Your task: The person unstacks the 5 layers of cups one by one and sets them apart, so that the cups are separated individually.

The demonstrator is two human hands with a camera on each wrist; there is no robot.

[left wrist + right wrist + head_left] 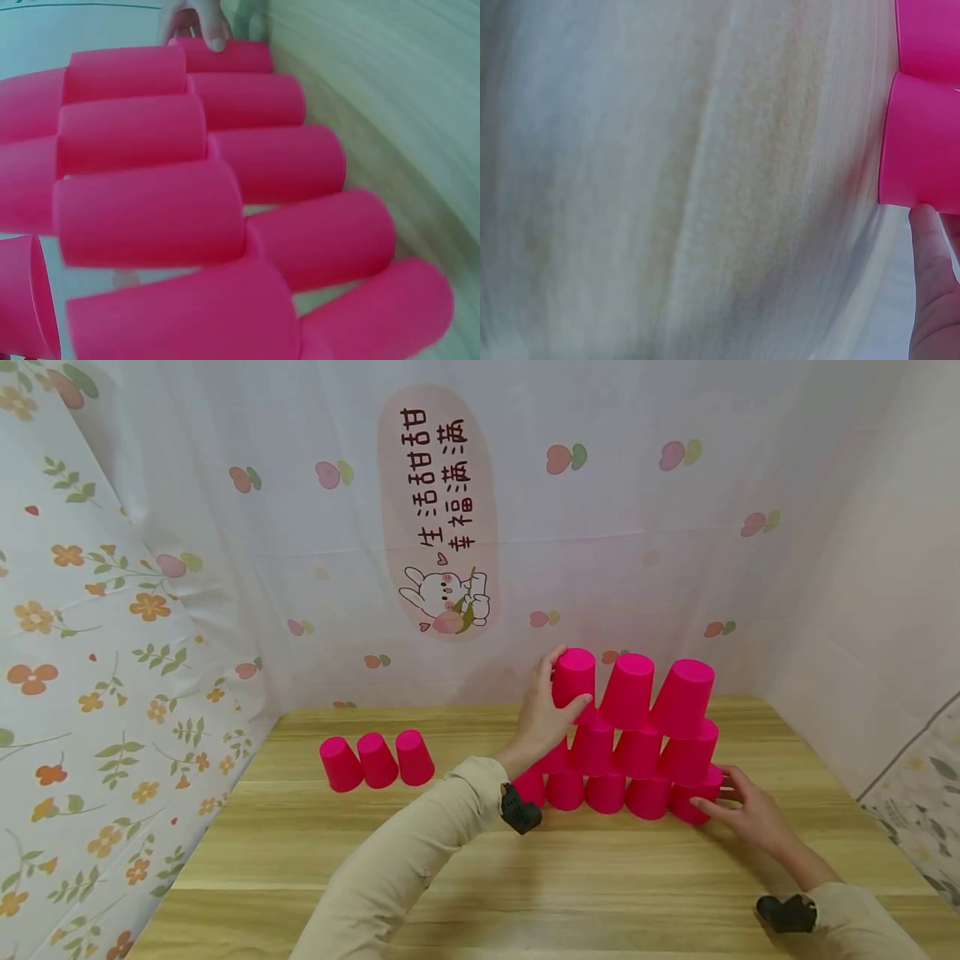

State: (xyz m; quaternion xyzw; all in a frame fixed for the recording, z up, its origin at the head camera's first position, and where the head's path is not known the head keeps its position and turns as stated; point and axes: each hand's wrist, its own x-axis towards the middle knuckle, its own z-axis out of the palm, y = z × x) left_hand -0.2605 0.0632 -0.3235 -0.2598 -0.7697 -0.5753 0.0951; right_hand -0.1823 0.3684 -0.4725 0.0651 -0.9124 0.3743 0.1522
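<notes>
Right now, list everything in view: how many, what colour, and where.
Stacked upside-down tapered plastic-looking cups: twelve, bright pink, right side, rows of five, four, three
Loose matching cups: three, bright pink, left on table
Wood-grain flat table: one, yellowish brown, under the cups
Fruit-and-rabbit-print cloth: one, white, behind table
Flower-print cloth: one, white with orange and green, left
Leaf-print cloth: one, whitish with grey, far right
Small wrist devices: two, black, one per wrist
Long fabric sleeves: two, beige, left and right
Left grip: one, bare, around top row's leftmost cup
Right grip: one, bare, at bottom row's rightmost cup
</notes>
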